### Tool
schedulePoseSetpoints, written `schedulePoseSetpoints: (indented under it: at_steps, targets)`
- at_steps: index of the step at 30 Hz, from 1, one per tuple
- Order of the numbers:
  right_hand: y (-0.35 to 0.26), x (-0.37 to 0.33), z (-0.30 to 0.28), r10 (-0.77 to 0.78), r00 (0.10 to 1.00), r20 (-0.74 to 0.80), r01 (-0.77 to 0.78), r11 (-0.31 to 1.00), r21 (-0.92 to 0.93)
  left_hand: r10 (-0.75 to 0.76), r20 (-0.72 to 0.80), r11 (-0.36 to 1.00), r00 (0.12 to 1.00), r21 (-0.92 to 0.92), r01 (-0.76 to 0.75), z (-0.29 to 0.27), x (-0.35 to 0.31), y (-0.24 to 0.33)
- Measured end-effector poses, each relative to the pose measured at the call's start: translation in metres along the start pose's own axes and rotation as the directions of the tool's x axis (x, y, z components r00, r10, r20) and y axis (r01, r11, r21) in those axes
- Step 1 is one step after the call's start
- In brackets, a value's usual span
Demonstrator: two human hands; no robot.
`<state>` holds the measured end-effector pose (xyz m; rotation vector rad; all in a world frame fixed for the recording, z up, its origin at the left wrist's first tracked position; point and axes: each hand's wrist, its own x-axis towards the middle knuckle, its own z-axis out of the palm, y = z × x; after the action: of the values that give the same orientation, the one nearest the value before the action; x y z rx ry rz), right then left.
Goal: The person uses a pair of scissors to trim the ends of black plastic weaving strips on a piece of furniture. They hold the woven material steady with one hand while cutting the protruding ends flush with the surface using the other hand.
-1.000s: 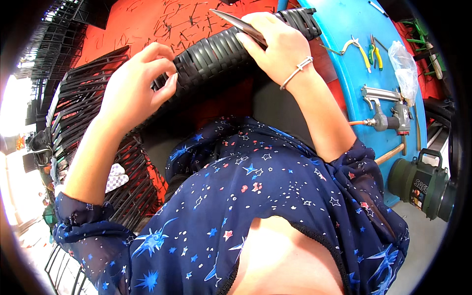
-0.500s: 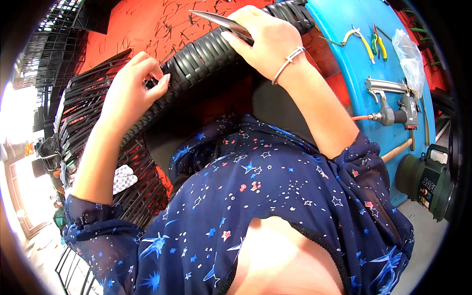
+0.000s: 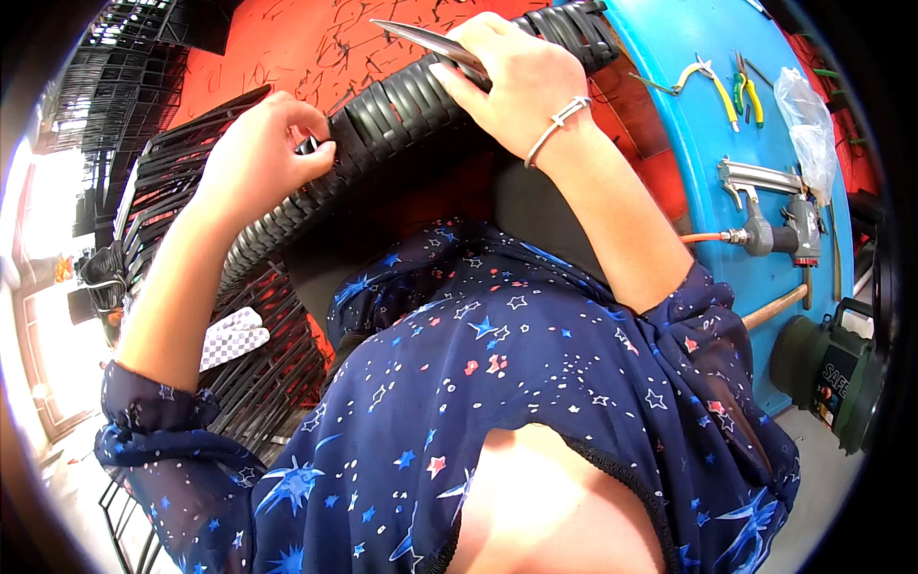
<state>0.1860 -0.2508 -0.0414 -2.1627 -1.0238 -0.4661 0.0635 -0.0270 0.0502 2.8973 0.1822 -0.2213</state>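
Observation:
A curved piece woven from flat black strips (image 3: 400, 107) runs slantwise across the far middle, over my lap. My left hand (image 3: 266, 151) is closed at its left part, thumb and forefinger pinching a black strip (image 3: 307, 145); most of that strip is hidden by the fingers. My right hand (image 3: 521, 81) rests on the upper right part of the weave, closed round a pointed metal blade (image 3: 426, 38) whose tip points left and away from me. The blade's handle end is hidden in the palm. A thin bracelet sits on the right wrist.
Right, a blue table (image 3: 669, 57) bears nippers (image 3: 712, 91), green-yellow pliers (image 3: 748, 96), a plastic bag (image 3: 805, 124), an air stapler (image 3: 770, 230) with hose and a wooden handle (image 3: 775, 306). A dark green drum-shaped case (image 3: 827, 373) stands beside it. Black slatted frames and a checkered glove (image 3: 232, 340) lie left.
My left hand has turned and its wrist has shifted left, with the pinched strip now showing between the fingers. The right hand and blade have hardly moved.

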Motion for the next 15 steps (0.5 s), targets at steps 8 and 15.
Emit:
schedulePoseSetpoints:
  at_steps: [8, 15]
  targets:
    - [-0.001, -0.010, 0.001, 0.035, 0.996, -0.079, -0.032, 0.999, 0.043, -0.117, 0.259, 0.960, 0.959, -0.217, 0.176, 0.007, 0.013, -0.001]
    - [-0.014, 0.000, 0.003, 0.012, 0.998, -0.058, -0.006, 0.995, 0.102, 0.048, 0.092, 0.915, 0.995, 0.396, -0.081, -0.005, -0.012, 0.022]
